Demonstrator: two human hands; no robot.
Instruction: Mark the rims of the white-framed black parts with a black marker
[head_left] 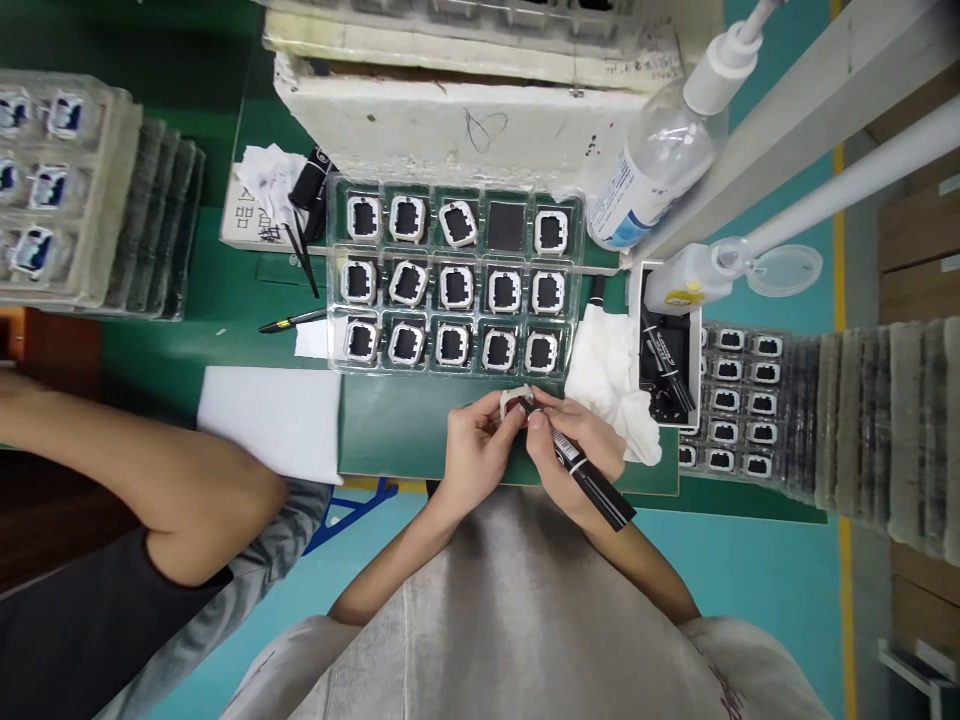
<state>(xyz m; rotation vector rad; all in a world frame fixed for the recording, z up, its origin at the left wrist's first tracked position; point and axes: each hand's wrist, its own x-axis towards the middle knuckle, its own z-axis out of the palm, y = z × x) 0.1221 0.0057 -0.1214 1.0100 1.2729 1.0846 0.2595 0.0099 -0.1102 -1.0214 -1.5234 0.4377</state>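
Between the fingers of my left hand (pixel 478 446) is a small white watch-case-like frame (pixel 514 397), held up near the table's front edge. My right hand (pixel 574 445) is closed around a black marker pen (pixel 592 490), its tip end touching or very close to the frame; the fingers hide the exact contact. Just beyond both hands lies a clear plastic tray (pixel 455 262) with rows of similar white frames with dark centres. One pocket (pixel 506 226) in its back row holds no frame.
Right of the tray are a white cloth (pixel 611 375), a box of markers (pixel 667 370) and plastic bottles (pixel 660 150). Stacked trays stand at the left (pixel 67 190) and right (pixel 750 400). A white pad (pixel 270 420) lies left, beside another person's arm (pixel 165 470).
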